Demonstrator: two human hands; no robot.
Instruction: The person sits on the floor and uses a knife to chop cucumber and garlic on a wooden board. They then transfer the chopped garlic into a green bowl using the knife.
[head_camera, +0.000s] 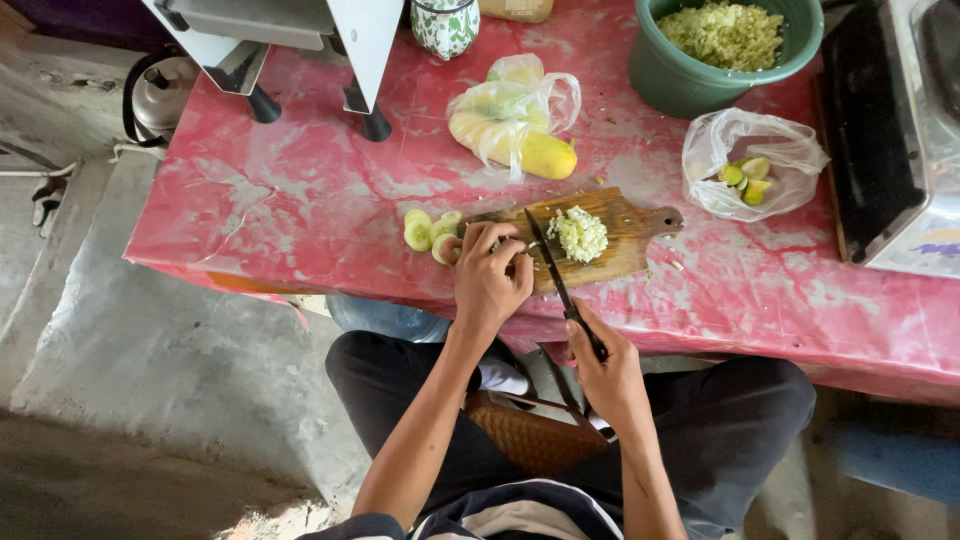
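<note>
View: head cam, looking down.
Landmark: wooden cutting board (610, 232) on pink worktop (330, 200), handle end pointing to the right.
Knife (553, 270): dark blade, long axis runs diagonal; tip points away from the person and a bit left, over board's left-centre; handle end points back toward the person, off board's near edge.
Right hand (605, 372): grip closed round knife handle, just below board's near edge.
Left hand (490, 275): at board's left end, fingers curled down on a pale veg piece; grip narrow, what's under it mostly hidden.
Chopped pile (580, 233): pale green bits on board, just right of blade.
Cucumber slices (425, 230): round pcs on worktop, just off board's left end, near left hand.
Bagged yellow veg (515, 125): clear bag, beyond board, long axis slanting down to the right.
Green bowl (665, 85): beyond board to the right, holds chopped veg.
Small bag of lime pcs (750, 165): right of board's handle.
</note>
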